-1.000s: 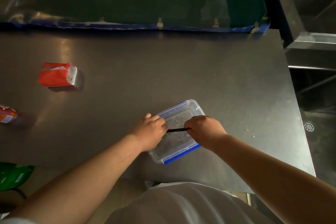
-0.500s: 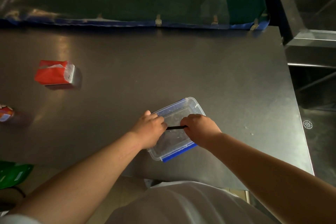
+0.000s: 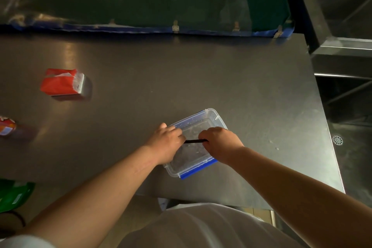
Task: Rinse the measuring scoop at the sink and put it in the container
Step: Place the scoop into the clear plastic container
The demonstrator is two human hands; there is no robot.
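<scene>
A clear plastic container point(image 3: 209, 119) with blue clips stands on the steel counter near its front edge. Over the container's middle, a thin black handle of the measuring scoop point(image 3: 194, 141) runs between my two hands. My left hand point(image 3: 167, 141) is closed at the handle's left end, over the container's left rim. My right hand point(image 3: 220, 143) is closed around the handle's right end, over the container's right side. The scoop's bowl is hidden by my hands.
A red carton point(image 3: 61, 82) lies on the counter at the left, a red packet point(image 3: 6, 127) at the far left edge, a green bag point(image 3: 14, 195) lower left. The sink point(image 3: 354, 157) with its drain point(image 3: 337, 140) is to the right of the counter.
Both hands stay closed on the black handle over the container; the hands and the container hold nearly the same place, with only a slight shift of the view.
</scene>
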